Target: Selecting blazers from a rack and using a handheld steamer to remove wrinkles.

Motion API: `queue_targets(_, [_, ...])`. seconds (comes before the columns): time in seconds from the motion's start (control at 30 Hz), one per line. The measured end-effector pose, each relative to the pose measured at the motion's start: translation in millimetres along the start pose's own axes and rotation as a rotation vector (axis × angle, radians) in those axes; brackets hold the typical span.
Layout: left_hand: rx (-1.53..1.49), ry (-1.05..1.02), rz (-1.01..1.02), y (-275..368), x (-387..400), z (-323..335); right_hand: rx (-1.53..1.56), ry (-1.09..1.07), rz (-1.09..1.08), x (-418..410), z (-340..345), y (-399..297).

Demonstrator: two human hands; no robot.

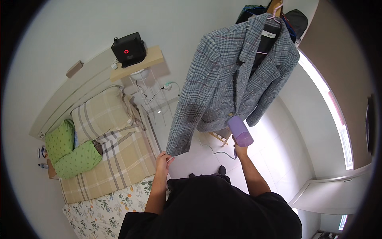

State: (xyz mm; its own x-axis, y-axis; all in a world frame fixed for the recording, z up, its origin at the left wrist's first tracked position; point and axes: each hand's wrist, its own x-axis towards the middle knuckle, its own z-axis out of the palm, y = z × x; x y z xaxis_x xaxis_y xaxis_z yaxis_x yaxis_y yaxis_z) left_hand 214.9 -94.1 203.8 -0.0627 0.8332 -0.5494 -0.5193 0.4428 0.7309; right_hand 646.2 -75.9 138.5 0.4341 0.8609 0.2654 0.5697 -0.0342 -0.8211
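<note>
A grey-blue plaid tweed blazer (206,77) hangs from a pink hanger (273,15), its front fastened by a button low down. My left hand (163,163) pinches the cuff of the long sleeve nearest the bed and holds that sleeve out at a slant. In my right hand (240,150) is a purple handheld garment steamer (238,130). Its far end is close to the blazer's lower front; whether they touch I cannot tell. The steamer's body hides most of my right fingers. A pale cord (222,153) runs from below its handle across the floor.
To the left is a bed with a plaid cover (131,156), a pillow (100,112) and green cushions (78,159). A black device (129,49) stands on a wooden wall shelf (149,61), above a white wire stand (162,103). Behind the blazer is a low wooden-legged piece (220,136).
</note>
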Motion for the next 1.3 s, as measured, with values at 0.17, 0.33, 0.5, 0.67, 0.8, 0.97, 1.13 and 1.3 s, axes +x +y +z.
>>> queue_targets(0.17, [0.162, 0.076, 0.066, 0, 1, 9, 0.194, -0.039, 0.267, 24, -50, -111])
queue_targets(0.33, [0.397, -0.068, 0.513, 79, -69, 93, 0.278, 0.010, 0.242, 49, -92, -147])
queue_targets(0.5, [0.253, -1.041, 0.878, 183, -250, 190, 0.307, 0.074, 0.242, 75, -138, -169])
queue_targets(0.67, [-0.111, -1.840, 0.833, 192, -291, 274, 0.307, 0.148, 0.168, 98, -186, -160])
queue_targets(0.8, [-0.146, -1.921, 0.725, 170, -302, 320, 0.270, 0.148, 0.142, 115, -230, -137])
queue_targets(0.97, [-0.141, -1.886, 0.752, 134, -316, 368, 0.178, -0.007, 0.047, 130, -271, -76])
queue_targets(1.13, [-0.011, -2.020, 0.699, 115, -320, 420, 0.255, -0.034, -0.088, 159, -280, -45])
queue_targets(1.3, [0.249, -2.054, 0.961, 122, -307, 437, 0.417, -0.069, -0.158, 179, -293, -44])
